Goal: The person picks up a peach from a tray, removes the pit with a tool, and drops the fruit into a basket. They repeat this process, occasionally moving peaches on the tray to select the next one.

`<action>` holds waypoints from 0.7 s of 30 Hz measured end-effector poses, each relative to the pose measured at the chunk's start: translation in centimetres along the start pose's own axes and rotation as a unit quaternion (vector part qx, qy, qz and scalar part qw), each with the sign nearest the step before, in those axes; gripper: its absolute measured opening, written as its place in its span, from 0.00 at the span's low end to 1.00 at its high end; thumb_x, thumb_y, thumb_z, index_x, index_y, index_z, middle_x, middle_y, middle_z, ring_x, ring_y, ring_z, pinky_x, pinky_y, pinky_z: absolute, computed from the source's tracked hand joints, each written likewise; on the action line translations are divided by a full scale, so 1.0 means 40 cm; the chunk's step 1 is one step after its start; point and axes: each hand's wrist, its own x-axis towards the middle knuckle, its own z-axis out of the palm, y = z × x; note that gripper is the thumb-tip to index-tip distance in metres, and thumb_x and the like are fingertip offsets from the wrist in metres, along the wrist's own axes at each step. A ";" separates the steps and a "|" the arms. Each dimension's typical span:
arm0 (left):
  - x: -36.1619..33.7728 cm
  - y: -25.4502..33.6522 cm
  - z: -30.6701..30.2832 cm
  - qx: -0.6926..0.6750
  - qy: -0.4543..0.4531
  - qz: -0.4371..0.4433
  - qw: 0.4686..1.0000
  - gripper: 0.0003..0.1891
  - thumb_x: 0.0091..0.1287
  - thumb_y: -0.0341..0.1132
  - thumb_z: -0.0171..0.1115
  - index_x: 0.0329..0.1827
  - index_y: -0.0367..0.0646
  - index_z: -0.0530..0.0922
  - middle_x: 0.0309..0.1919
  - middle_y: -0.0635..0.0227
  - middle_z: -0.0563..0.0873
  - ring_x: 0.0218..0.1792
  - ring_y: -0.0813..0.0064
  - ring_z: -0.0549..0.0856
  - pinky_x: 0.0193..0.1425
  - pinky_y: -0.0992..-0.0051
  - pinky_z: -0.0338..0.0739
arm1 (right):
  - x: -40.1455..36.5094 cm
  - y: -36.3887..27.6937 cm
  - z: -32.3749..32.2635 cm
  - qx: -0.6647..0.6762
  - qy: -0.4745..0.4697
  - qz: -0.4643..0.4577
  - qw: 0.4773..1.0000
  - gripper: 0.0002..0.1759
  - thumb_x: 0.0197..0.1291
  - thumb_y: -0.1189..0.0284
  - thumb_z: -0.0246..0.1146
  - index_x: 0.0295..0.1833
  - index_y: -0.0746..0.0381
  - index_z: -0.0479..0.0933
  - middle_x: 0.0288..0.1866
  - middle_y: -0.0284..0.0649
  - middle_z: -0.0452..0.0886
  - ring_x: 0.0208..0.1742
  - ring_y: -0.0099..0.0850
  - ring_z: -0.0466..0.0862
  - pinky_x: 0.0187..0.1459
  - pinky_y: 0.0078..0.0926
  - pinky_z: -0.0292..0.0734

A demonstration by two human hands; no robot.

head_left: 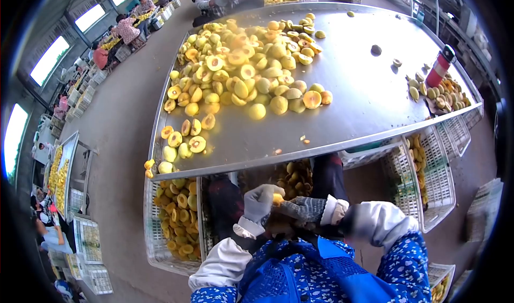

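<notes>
My left hand (259,201), in a white glove, is closed around a small yellow fruit (277,198) just below the near edge of the metal table (353,105). My right hand (302,209), in a grey knit glove, presses against the same fruit from the right with its fingers curled. Whether it holds anything of its own is hidden. Both hands hover above a dark gap with fruit halves (293,177) in a crate below.
A big pile of halved yellow fruit (241,73) covers the table's left and far side. A red bottle (440,67) stands by a smaller heap at the right. White plastic crates (174,222) of fruit sit under the near edge. Other people work at the far end and along the left aisle.
</notes>
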 end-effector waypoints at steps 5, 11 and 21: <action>-0.002 0.028 0.007 -0.005 -0.028 -0.032 0.999 0.13 0.68 0.32 0.51 0.31 0.36 0.83 0.28 0.68 0.86 0.29 0.83 0.81 0.33 0.82 0.75 | 0.016 0.092 0.025 0.241 -0.025 0.075 0.967 0.26 0.67 0.51 0.50 0.46 0.65 0.75 0.33 0.38 0.82 0.34 0.32 0.82 0.36 0.30 0.77; -0.049 0.019 -0.018 0.217 -0.114 0.029 0.969 0.14 0.67 0.32 0.50 0.30 0.36 0.82 0.27 0.66 0.85 0.30 0.81 0.82 0.36 0.81 0.76 | -0.016 0.035 0.049 0.120 -0.034 0.102 0.987 0.28 0.64 0.45 0.50 0.34 0.61 0.73 0.20 0.34 0.75 0.19 0.27 0.76 0.22 0.25 0.69; -0.056 0.046 0.034 -0.252 0.096 -0.151 0.951 0.23 0.69 0.51 0.46 0.38 0.36 0.76 0.28 0.55 0.83 0.22 0.67 0.82 0.27 0.72 0.79 | 0.028 0.077 0.154 0.420 0.102 0.038 0.901 0.27 0.61 0.45 0.56 0.35 0.60 0.77 0.16 0.32 0.73 0.15 0.18 0.69 0.17 0.16 0.62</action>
